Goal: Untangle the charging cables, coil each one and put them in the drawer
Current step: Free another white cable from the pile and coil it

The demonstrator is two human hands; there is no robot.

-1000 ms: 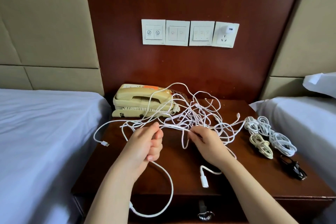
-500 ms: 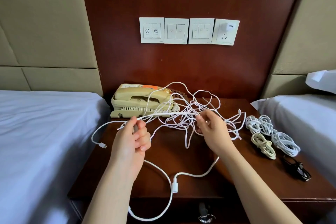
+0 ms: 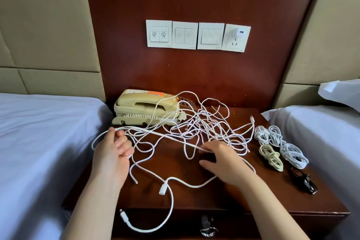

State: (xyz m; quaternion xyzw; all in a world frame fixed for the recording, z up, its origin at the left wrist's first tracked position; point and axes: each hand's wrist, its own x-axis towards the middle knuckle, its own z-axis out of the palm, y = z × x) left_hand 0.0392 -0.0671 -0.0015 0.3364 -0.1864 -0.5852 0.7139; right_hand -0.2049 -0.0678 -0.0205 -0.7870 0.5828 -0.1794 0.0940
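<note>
Tangled white charging cables (image 3: 194,128) lie on dark wooden tabletop (image 3: 272,197), front-right of beige corded telephone (image 3: 144,109). Left grip (image 3: 113,152), in front of telephone, is curled round several strands at tangle's left end. Right grip (image 3: 224,160) has fingers spread, tips resting on tangle's near edge. Coiled white cable bundles (image 3: 272,142) sit further right of telephone.

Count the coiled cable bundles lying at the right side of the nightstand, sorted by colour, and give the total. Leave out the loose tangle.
white coiled cables: 3
cream coiled cable: 1
black coiled cable: 1
Total: 5
Not counted: the tangled white cables, whose number cannot be told.
</note>
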